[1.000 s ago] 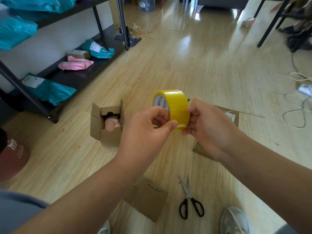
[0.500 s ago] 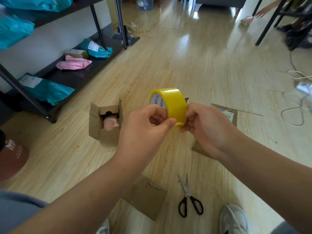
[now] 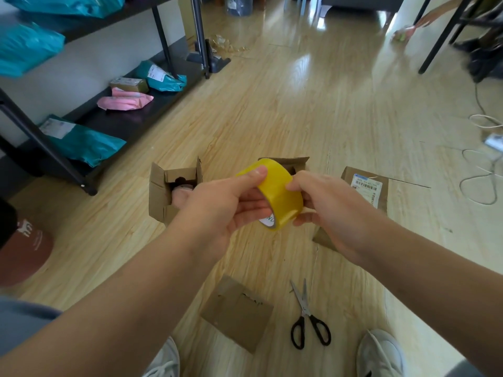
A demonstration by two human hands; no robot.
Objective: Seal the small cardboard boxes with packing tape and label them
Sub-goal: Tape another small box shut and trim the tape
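The left hand [image 3: 226, 210] and right hand [image 3: 334, 213] gripped the tape roll [image 3: 277, 197], tipped flatter than before, probably hunting its loose end; the left box [image 3: 163, 194] lay unsealed

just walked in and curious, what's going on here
A person holds a yellow tape roll in the air. The left grip is around it with the thumb on top, and the right grip pinches its other side, seemingly hunting for the tape end. An open box and a second box stand unsealed on the floor. Scissors lie nearer the person.
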